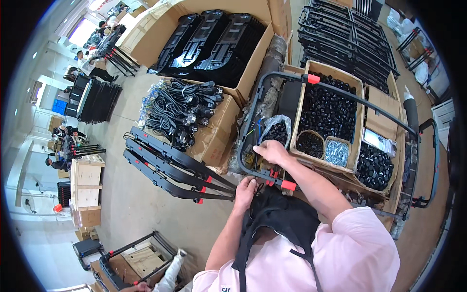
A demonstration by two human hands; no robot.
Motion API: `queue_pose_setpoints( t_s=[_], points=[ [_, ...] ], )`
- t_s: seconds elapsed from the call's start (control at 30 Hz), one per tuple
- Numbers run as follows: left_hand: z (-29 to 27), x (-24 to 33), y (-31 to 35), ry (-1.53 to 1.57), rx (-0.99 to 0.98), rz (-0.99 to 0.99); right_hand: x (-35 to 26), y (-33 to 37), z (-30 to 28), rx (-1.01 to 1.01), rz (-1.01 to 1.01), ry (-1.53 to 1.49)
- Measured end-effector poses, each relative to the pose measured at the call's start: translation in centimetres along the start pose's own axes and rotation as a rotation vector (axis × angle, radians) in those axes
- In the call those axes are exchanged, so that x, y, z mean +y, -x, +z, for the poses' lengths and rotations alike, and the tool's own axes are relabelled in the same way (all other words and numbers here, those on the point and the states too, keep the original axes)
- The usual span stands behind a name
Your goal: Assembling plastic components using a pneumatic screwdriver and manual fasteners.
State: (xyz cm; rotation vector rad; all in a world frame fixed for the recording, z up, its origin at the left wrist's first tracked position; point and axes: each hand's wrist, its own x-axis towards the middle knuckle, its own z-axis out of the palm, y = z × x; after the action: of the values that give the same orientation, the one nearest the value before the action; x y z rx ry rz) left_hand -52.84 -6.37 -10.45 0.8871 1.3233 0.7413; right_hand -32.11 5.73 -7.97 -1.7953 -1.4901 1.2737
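Left hand grips near rail of black tube frame, fingertips hidden beneath. Right hand closed on small part above frame's left end; part unreadable. Cardboard boxes crowd beyond. Frame's right end cut off.

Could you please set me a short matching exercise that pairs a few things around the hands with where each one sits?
Things:
1. right hand
2. left hand
3. coiled black cables
4. silver screws

Places:
A. on an open carton left of the frame
B. in a small round basket
C. on the near bar by the orange clips
D. on the frame beside a plastic bag

Pairs: 1-D, 2-C, 3-A, 4-B
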Motion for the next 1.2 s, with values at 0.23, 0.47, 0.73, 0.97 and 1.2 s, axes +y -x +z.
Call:
queue_pose_setpoints(
  t_s=[0.23,0.47,0.73,0.97,1.2],
  points=[
    [-0.4,-0.4,-0.5,0.048,-0.006,-0.030,-1.0,-2.6,1.2,-0.036,0.140,-0.260],
    [-0.7,0.9,-0.4,0.022,-0.025,-0.046,-1.0,-1.8,1.1,0.089,0.178,-0.338],
    [0.0,1.3,-0.7,0.123,-0.029,-0.079,-2.1,-2.4,1.1,0.059,0.150,-0.323],
    [0.5,1.0,-0.6,0.152,0.019,-0.085,-0.9,-2.8,-3.3,-0.253,0.064,-0.292],
    [0.5,0.3,-0.6,0.151,0.024,-0.067,2.1,-3.1,-11.7,0.129,0.084,0.062]
  ],
)
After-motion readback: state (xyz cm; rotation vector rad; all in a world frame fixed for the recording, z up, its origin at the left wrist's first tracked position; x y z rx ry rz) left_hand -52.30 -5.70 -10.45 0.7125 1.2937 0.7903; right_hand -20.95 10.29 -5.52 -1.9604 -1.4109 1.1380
